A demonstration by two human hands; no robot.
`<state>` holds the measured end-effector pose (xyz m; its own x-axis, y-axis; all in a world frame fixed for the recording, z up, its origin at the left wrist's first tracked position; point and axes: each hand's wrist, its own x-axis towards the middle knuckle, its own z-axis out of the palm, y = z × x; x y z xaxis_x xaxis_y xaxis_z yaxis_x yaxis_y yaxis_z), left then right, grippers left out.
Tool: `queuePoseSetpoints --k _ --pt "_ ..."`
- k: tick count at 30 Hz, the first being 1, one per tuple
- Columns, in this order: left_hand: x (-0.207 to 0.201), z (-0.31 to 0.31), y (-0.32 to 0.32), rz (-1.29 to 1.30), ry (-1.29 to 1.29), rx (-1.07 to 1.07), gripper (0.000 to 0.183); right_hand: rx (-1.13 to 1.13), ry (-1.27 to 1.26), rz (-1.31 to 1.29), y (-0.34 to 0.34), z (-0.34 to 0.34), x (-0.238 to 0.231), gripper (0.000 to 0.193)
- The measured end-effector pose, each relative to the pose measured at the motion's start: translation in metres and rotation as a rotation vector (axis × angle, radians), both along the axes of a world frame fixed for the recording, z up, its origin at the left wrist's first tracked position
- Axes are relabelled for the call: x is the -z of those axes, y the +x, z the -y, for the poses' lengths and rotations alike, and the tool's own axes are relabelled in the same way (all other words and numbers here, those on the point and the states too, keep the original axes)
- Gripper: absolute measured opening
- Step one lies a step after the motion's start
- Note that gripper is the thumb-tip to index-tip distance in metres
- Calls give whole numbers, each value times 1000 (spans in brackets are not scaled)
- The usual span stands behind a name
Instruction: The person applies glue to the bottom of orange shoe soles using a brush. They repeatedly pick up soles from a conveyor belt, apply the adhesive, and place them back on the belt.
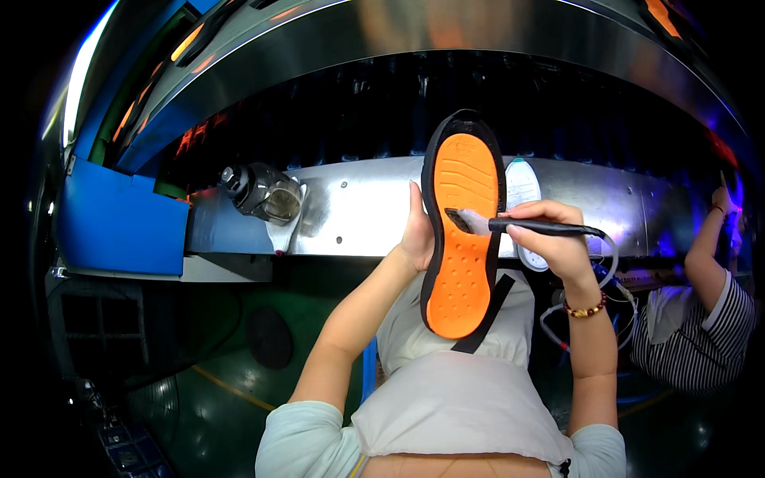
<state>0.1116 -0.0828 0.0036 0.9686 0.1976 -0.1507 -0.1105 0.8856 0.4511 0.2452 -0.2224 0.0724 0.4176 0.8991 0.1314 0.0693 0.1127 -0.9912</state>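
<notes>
A shoe sole (466, 179) with an orange face and a black rim stands lengthwise in front of me, above my lap. My left hand (417, 231) grips its left edge, with part of the fingers hidden behind it. Between the fingers of my right hand (556, 240) is a brush (518, 225) with a black handle. Its dark bristles touch or hover just over the middle of the orange face; I cannot tell which. From the handle's end a clear tube (614, 259) curves down past my wrist. A white sole (522, 187) lies behind, partly covered by the orange one.
A metal bench (366, 199) runs across in front of me. On its left a dark jar (263, 193) tilts on a white cloth (283, 233). A curved metal hood (494, 36) hangs above. At right sits a person in a striped top (721, 323).
</notes>
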Motion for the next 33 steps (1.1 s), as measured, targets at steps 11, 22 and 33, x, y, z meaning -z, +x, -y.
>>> queuePoseSetpoints --k 11,22,33 --pt "-23 2 5 -80 60 -388 82 94 290 742 -36 -21 8 11" --pt "-54 15 -4 29 154 -490 81 31 261 314 -9 -17 -33 12" --pt "-73 19 -11 -10 254 -533 80 -156 157 -43 -9 3 -17 16"
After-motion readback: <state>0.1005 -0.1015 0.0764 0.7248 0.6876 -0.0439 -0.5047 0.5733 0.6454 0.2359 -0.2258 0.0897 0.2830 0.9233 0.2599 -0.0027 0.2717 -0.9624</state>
